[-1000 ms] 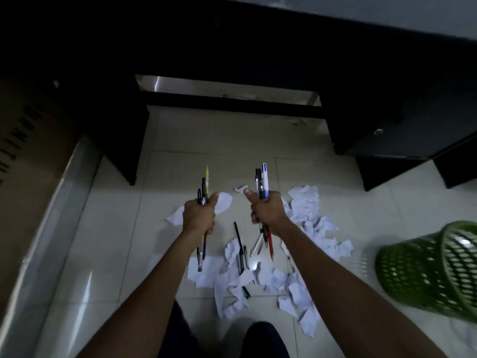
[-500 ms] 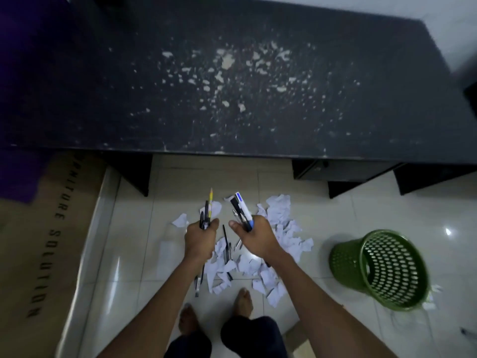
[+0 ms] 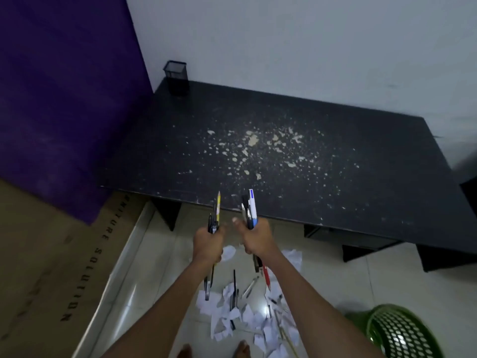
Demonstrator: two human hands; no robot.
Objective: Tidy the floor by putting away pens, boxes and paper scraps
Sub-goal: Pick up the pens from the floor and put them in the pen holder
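Each raised fist grips an upright bundle of pens: the left hand around a bunch with a yellow one, the right hand around a bunch with a blue-and-white one. Below them, more pens and paper scraps litter the near floor. A green basket lies near right; a black pen holder stands on the desk's far left corner.

The middle of the left bundle of pens is hidden inside the left hand, and that of the right bundle of pens inside the right hand. The green basket is cut off at the lower right corner. The paper scraps are partly covered by the right forearm. Only the toes of the feet are shown.
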